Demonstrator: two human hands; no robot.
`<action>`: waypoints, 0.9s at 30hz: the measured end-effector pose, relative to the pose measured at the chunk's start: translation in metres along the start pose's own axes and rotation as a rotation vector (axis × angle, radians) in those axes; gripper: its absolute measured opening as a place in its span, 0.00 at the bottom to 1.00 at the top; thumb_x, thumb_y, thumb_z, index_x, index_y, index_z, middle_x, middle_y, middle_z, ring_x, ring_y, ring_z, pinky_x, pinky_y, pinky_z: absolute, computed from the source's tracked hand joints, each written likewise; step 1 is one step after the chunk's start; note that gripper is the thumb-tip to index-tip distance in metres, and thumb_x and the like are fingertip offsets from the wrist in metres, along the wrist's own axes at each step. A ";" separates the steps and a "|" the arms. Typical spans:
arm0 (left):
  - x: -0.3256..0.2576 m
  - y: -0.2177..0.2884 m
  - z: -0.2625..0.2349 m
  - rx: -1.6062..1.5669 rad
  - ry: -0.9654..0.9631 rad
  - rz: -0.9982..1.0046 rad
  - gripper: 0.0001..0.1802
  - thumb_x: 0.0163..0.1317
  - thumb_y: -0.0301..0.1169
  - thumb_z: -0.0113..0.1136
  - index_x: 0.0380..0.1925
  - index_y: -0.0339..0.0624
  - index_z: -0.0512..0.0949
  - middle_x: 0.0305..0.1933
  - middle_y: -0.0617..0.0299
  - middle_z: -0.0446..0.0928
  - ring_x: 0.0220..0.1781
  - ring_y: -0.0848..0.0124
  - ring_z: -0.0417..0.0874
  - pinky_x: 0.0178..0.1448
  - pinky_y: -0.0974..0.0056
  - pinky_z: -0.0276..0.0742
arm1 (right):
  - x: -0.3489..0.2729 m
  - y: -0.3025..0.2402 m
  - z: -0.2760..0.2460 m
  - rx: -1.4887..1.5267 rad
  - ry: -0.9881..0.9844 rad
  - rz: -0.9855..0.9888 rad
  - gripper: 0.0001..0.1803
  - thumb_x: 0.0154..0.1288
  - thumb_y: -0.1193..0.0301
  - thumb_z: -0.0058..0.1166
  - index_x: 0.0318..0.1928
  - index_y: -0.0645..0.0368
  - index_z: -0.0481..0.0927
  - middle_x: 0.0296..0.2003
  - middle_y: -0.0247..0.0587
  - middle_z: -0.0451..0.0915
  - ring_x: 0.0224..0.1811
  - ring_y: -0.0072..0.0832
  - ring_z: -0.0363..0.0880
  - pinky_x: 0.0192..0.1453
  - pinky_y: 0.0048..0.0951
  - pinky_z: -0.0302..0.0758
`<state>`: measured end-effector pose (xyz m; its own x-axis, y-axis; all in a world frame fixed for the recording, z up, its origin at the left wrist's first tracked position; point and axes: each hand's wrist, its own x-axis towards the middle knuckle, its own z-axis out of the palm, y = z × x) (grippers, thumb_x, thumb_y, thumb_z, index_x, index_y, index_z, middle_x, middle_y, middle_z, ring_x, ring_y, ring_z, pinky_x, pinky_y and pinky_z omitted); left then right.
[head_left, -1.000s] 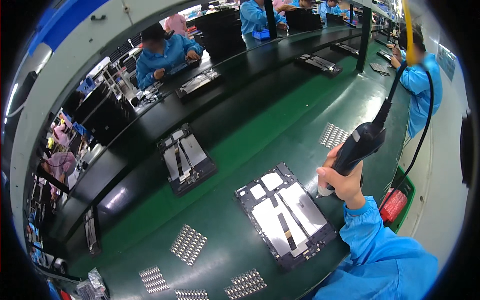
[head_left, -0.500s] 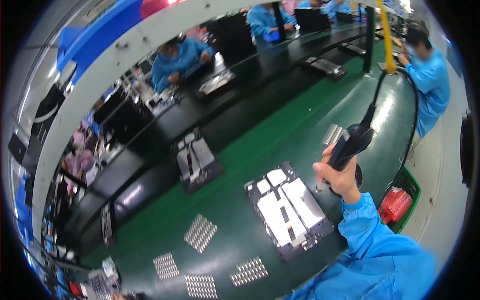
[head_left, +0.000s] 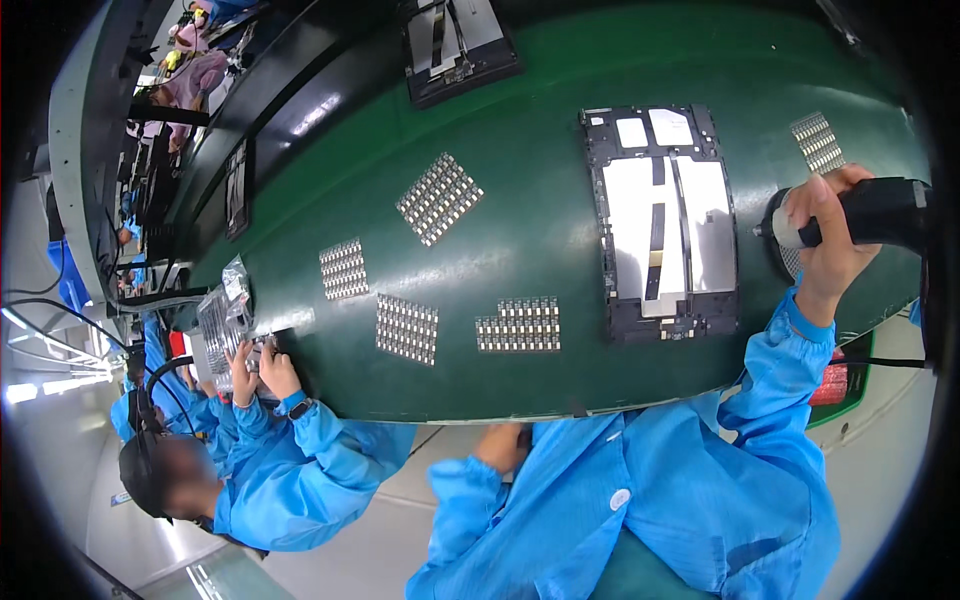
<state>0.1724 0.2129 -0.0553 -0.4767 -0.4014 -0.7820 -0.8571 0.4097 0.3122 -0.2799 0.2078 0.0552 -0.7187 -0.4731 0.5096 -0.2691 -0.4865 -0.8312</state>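
My right hand (head_left: pixel 835 235) grips a black electric screwdriver (head_left: pixel 885 212), held nearly level with its tip pointing left. The tool is above a dark round dish (head_left: pixel 787 258), which it partly hides. To the left of the tip lies an opened flat electronic device (head_left: pixel 625 225), with a black frame, pale panels and a dark flat cable down its middle. It lies apart from the screwdriver. My left hand (head_left: pixel 497 445) is low at the table's front edge, beside my body; its fingers are hidden, next to something dark I cannot make out.
Several sheets of small metal parts (head_left: pixel 440 198) lie about the green table (head_left: pixel 560 390); one sheet (head_left: pixel 818 143) is beyond my right hand. Another opened device (head_left: pixel 465 80) stands farther back. At left, a co-worker's hands (head_left: pixel 262 372) work near clear plastic bags (head_left: pixel 222 318). A green bin (head_left: pixel 852 395) stands below right.
The view has swung downward and left, bringing in my left hand and the co-worker. My right hand still holds the screwdriver, now tilted from upright-slanting to nearly level.
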 end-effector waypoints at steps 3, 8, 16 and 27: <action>-0.038 0.022 -0.046 -0.397 0.191 0.108 0.10 0.54 0.21 0.56 0.37 0.37 0.80 0.41 0.50 0.79 0.39 0.59 0.81 0.47 0.60 0.76 | -0.003 0.004 0.003 0.016 0.008 0.000 0.17 0.56 0.85 0.55 0.46 0.65 0.69 0.22 0.40 0.75 0.19 0.25 0.73 0.26 0.29 0.72; 0.014 0.068 -0.140 -0.293 0.937 0.392 0.11 0.48 0.20 0.65 0.34 0.35 0.80 0.32 0.54 0.79 0.30 0.66 0.80 0.34 0.67 0.75 | 0.005 0.007 0.004 0.052 -0.007 -0.023 0.17 0.55 0.86 0.56 0.45 0.65 0.69 0.21 0.40 0.75 0.19 0.25 0.74 0.26 0.26 0.72; 0.055 0.048 -0.175 -0.304 0.798 0.236 0.18 0.38 0.24 0.74 0.32 0.36 0.78 0.26 0.64 0.73 0.20 0.78 0.68 0.24 0.72 0.64 | 0.012 0.000 0.005 -0.008 0.138 -0.023 0.17 0.51 0.85 0.60 0.40 0.64 0.69 0.19 0.38 0.76 0.16 0.21 0.73 0.22 0.21 0.70; 0.068 0.045 -0.181 -0.614 0.659 0.151 0.08 0.45 0.20 0.70 0.26 0.35 0.79 0.19 0.67 0.75 0.20 0.83 0.69 0.24 0.77 0.63 | 0.026 -0.002 -0.017 -0.058 0.243 -0.022 0.16 0.50 0.83 0.63 0.39 0.65 0.72 0.20 0.36 0.76 0.16 0.21 0.74 0.20 0.21 0.69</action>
<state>0.0661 0.0561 0.0035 -0.4451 -0.8431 -0.3018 -0.6401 0.0639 0.7656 -0.3090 0.2084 0.0664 -0.8436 -0.2690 0.4647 -0.3174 -0.4483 -0.8356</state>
